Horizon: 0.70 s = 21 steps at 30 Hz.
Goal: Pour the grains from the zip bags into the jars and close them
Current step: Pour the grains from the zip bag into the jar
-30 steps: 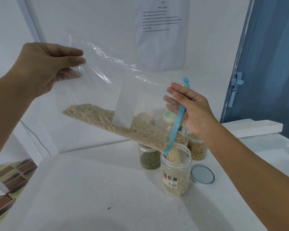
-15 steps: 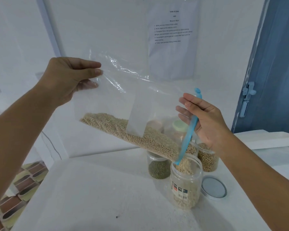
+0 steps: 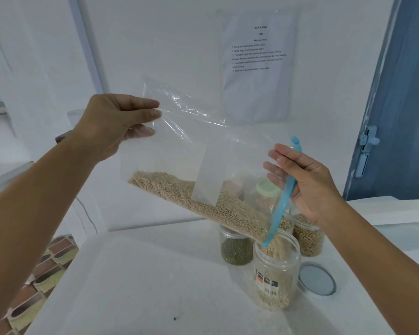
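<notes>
Now, left hand (image 3: 111,126): pinched the raised bottom corner of the zip bag (image 3: 191,165).
Right hand (image 3: 310,182): gripped the bag's blue zip edge.
Grains (image 3: 203,204): slid into the open jar (image 3: 275,272) near the bench (image 3: 143,286)'s right edge.

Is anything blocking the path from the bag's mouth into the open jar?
Nothing visible. The zip bag tilts with its blue zip end over the open jar; grains run straight in. The lid lies beside it on the table.

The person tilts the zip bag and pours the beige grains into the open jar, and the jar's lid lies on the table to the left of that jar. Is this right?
Not quite. In the head view the lid lies right of the open jar, not left. The rest holds: the zip bag is tilted and beige grains pour in.
</notes>
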Each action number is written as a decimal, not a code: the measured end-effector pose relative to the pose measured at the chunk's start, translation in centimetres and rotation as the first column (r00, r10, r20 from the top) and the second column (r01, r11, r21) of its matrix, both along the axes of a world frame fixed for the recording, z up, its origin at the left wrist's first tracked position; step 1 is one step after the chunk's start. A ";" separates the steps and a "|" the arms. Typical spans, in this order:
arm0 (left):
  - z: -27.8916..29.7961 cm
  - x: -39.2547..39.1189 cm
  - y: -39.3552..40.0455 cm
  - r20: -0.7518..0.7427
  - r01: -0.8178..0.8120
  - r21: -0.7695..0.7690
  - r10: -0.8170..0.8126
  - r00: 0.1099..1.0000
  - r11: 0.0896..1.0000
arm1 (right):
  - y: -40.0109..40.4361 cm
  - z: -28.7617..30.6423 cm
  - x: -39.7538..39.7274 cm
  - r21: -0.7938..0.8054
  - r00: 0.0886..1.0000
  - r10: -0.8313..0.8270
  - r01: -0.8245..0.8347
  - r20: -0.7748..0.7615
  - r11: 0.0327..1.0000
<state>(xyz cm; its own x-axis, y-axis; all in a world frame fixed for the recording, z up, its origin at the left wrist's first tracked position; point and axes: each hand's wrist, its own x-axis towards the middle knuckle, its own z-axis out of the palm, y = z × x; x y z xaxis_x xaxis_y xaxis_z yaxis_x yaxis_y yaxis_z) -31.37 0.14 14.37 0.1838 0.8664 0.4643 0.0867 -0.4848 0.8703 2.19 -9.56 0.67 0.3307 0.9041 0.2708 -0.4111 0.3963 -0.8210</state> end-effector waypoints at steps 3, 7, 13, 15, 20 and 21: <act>0.0 -0.2 -0.1 -0.002 0.002 0.004 -0.002 1.000 1.000 | -0.1 0.1 -0.1 0.000 1.000 0.003 -0.003 0.002 1.000; 0.2 -0.4 -0.2 0.004 0.007 0.006 -0.007 1.000 1.000 | -0.2 0.4 -0.1 0.005 1.000 0.003 -0.003 -0.002 1.000; 0.4 -0.3 -0.2 0.011 0.021 0.007 -0.021 1.000 1.000 | -0.3 0.3 -0.2 0.000 1.000 -0.001 0.001 0.004 1.000; 0.3 -0.1 -0.2 0.013 0.020 0.005 -0.020 1.000 1.000 | -0.4 0.3 -0.1 -0.001 1.000 -0.007 0.007 0.008 1.000; 0.4 0.0 -0.4 0.022 0.019 0.005 -0.020 1.000 1.000 | -0.5 0.3 -0.2 -0.003 1.000 -0.009 0.009 0.009 1.000; 0.4 0.0 -0.4 0.020 0.018 0.009 -0.018 1.000 1.000 | -0.5 0.3 -0.2 -0.003 1.000 -0.010 0.011 0.011 1.000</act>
<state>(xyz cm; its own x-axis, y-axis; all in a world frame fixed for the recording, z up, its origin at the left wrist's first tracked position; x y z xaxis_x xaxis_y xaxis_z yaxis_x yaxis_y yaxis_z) -31.41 -0.26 14.76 0.1903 0.8590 0.4753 0.0604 -0.4934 0.8677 1.97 -10.01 1.00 0.3372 0.9014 0.2716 -0.3980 0.3979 -0.8266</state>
